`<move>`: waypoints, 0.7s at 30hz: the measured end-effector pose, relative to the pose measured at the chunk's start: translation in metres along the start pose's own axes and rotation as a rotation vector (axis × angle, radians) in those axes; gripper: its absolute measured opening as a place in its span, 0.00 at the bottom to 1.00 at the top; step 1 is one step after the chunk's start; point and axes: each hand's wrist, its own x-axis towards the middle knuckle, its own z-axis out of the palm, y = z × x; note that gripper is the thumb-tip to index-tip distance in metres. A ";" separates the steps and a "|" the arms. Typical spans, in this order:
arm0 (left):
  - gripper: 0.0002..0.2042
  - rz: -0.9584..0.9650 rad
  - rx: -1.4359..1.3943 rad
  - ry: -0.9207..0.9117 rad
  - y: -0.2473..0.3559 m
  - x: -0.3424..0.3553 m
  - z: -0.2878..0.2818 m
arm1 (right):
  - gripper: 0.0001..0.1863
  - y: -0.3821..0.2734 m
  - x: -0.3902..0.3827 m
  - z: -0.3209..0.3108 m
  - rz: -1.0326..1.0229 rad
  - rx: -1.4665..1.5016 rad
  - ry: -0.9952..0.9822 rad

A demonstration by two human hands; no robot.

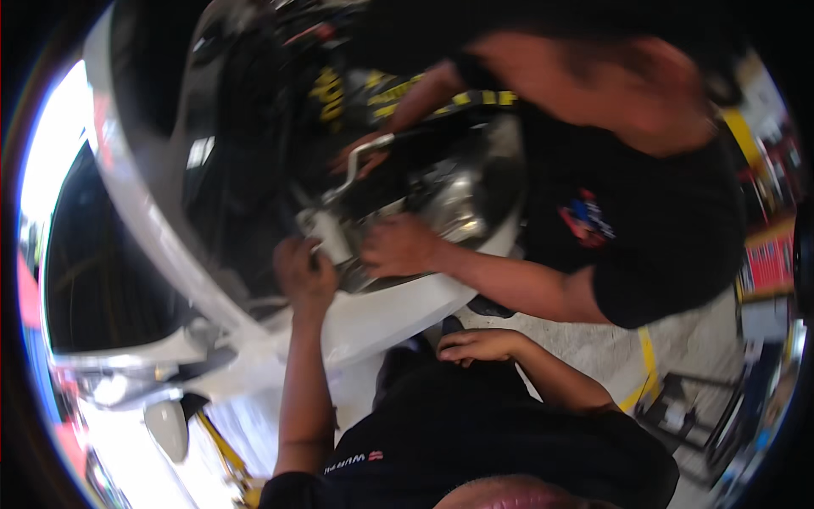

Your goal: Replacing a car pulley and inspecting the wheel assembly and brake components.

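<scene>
My left hand (pixel 305 276) reaches into the open engine bay of a white car, its fingers curled beside a white cylindrical container (pixel 331 236). Blur hides what those fingers grip, though they look closed. My right hand (pixel 479 345) hangs in front of my dark shirt, holding nothing, with its fingers loosely bent and apart. Across from me, a co-worker's hand (pixel 398 246) is just right of the container. The co-worker's other hand (pixel 363 157) lies deeper in the bay, near a bent silver pipe (pixel 360 161).
The white fender (pixel 398 318) runs between me and the bay, with a headlight (pixel 462 208) at its right. A co-worker in a dark shirt (pixel 636 229) leans over from the right. A dark metal frame (pixel 687 416) stands on the floor by a yellow line (pixel 649 360).
</scene>
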 end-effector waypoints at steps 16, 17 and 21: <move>0.15 0.517 -0.662 -0.974 0.250 -0.072 0.163 | 0.23 0.436 -0.171 -0.118 0.329 -0.396 1.345; 0.16 0.387 -0.678 -1.125 0.256 -0.089 0.200 | 0.22 0.513 -0.169 -0.125 0.473 -0.329 1.358; 0.17 0.715 -0.359 -1.254 0.211 -0.177 0.416 | 0.20 0.705 -0.188 -0.040 0.495 0.758 1.086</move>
